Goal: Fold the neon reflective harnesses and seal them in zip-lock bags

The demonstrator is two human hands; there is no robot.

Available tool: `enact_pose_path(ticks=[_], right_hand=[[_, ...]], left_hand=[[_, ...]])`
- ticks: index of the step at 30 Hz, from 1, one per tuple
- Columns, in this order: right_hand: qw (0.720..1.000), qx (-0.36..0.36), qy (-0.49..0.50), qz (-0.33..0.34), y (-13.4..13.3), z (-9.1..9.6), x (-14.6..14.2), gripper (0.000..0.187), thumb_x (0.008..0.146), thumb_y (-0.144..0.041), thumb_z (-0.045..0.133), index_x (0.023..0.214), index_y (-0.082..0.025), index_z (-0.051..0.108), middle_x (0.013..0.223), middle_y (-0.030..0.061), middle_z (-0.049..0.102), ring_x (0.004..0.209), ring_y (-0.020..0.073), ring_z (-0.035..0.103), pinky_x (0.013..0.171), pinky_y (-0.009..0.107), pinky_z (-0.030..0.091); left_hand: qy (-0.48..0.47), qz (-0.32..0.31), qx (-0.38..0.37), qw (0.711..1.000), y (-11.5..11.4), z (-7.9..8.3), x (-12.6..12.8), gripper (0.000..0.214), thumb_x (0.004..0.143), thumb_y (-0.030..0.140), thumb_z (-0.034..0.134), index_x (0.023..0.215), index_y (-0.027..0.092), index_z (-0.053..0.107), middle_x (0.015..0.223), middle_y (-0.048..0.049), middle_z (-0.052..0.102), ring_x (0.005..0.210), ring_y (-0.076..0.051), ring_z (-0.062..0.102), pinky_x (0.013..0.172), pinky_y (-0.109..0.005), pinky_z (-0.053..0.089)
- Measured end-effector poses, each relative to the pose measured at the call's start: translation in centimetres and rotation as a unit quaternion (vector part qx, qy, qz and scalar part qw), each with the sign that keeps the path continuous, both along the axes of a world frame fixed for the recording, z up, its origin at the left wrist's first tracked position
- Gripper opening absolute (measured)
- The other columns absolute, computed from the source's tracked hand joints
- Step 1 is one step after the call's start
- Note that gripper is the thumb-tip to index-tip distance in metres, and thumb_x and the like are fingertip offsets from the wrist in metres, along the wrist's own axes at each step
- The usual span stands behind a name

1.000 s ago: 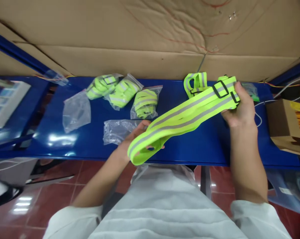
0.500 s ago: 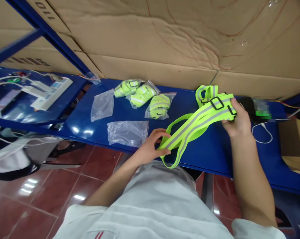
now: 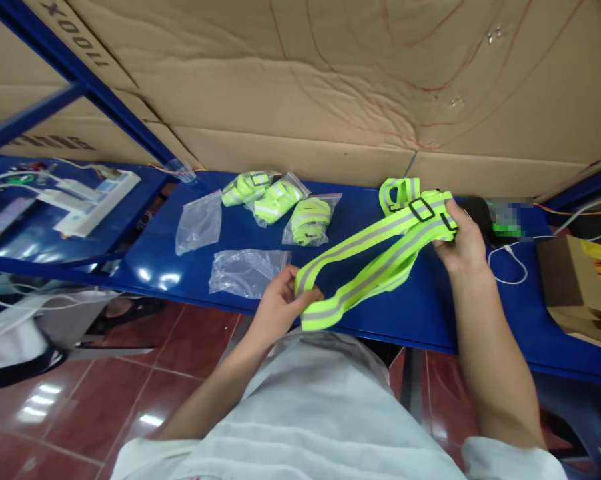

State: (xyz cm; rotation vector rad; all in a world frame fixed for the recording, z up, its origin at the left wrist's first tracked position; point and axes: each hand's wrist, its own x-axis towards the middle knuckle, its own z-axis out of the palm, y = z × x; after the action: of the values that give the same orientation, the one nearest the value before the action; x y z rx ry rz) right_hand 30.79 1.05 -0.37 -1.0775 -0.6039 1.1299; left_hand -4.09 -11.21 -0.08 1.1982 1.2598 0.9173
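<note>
A neon-yellow reflective strap (image 3: 368, 240) with a grey stripe and black buckles stretches between my hands above the blue table. My left hand (image 3: 280, 301) pinches its looped near end, thumb over the band. At the other end, my right hand (image 3: 461, 237) grips the gathered layers beside the buckles. More of the same yellow webbing (image 3: 399, 193) lies behind the held part. Three clear bags with rolled yellow straps (image 3: 310, 220) rest toward the back. Two flat clear bags lie nearer the left: one bag (image 3: 198, 223) and another bag (image 3: 248, 272) close to my left hand.
Large cardboard (image 3: 260, 100) stands along the back of the blue table (image 3: 150, 233). A white power strip (image 3: 98, 203) with cables is at the left. On the right are a black object (image 3: 480, 217), a white cable (image 3: 525, 270) and an open cardboard box (image 3: 563, 283).
My left hand has closed on the strap's looped end, which hung between its parted fingers before. The loop has spread wider. The whole view has shifted slightly.
</note>
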Motion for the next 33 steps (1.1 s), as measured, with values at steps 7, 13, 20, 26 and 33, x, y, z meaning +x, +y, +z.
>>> enact_pose_path(ticks=[7, 13, 20, 26, 33], right_hand=[[0.999, -0.011, -0.051, 0.008, -0.9, 0.9, 0.8, 0.029, 0.075, -0.043, 0.087, 0.095, -0.024, 0.077, 0.094, 0.0006, 0.080, 0.099, 0.0258, 0.077, 0.083, 0.038, 0.067], [0.999, -0.005, -0.049, 0.021, -0.9, 1.0, 0.6, 0.035, 0.071, -0.042, 0.090, 0.094, -0.020, 0.078, 0.088, 0.0022, 0.080, 0.098, 0.0268, 0.078, 0.084, 0.038, 0.066], [0.998, 0.007, -0.056, 0.030, -1.1, 1.0, 0.5, 0.036, 0.070, -0.043, 0.092, 0.093, -0.019, 0.077, 0.089, 0.0030, 0.080, 0.098, 0.0271, 0.078, 0.085, 0.038, 0.066], [0.996, 0.002, -0.059, 0.064, -1.4, 1.1, -0.3, 0.041, 0.068, -0.046, 0.093, 0.097, -0.020, 0.079, 0.095, 0.0038, 0.081, 0.090, 0.0252, 0.078, 0.083, 0.037, 0.065], [0.976, 0.046, -0.126, 0.173, -3.9, 5.4, -2.6, 0.046, 0.070, -0.046, 0.093, 0.107, -0.023, 0.080, 0.100, 0.0033, 0.080, 0.092, 0.0229, 0.076, 0.085, 0.035, 0.062]], left_hand=[[0.173, -0.054, 0.049, 0.982, 0.6, -1.2, -2.2, 0.053, 0.095, 0.046, 0.065, 0.140, 0.024, 0.051, 0.066, 0.0087, 0.040, 0.061, -0.012, 0.042, 0.063, -0.025, 0.033], [0.261, -0.136, 0.021, 0.955, -0.2, -0.5, -2.2, 0.061, 0.083, 0.054, 0.076, 0.134, 0.025, 0.059, 0.108, -0.0040, 0.069, 0.097, -0.024, 0.064, 0.086, -0.033, 0.047], [0.318, -0.121, 0.096, 0.936, -0.8, -1.8, -1.8, 0.046, 0.099, 0.028, 0.051, 0.144, 0.020, 0.043, 0.131, -0.0132, 0.060, 0.105, -0.025, 0.065, 0.097, -0.043, 0.054], [0.399, -0.173, 0.164, 0.885, -1.7, -0.9, -1.5, 0.062, 0.101, 0.036, 0.056, 0.158, 0.026, 0.035, 0.157, -0.0170, 0.045, 0.146, -0.039, 0.045, 0.119, -0.063, 0.040], [0.190, -0.205, 0.191, 0.941, 3.2, 3.6, 1.6, 0.107, 0.083, 0.049, 0.084, 0.167, 0.035, 0.019, 0.175, -0.0097, 0.022, 0.162, -0.034, 0.024, 0.133, -0.053, 0.024]])
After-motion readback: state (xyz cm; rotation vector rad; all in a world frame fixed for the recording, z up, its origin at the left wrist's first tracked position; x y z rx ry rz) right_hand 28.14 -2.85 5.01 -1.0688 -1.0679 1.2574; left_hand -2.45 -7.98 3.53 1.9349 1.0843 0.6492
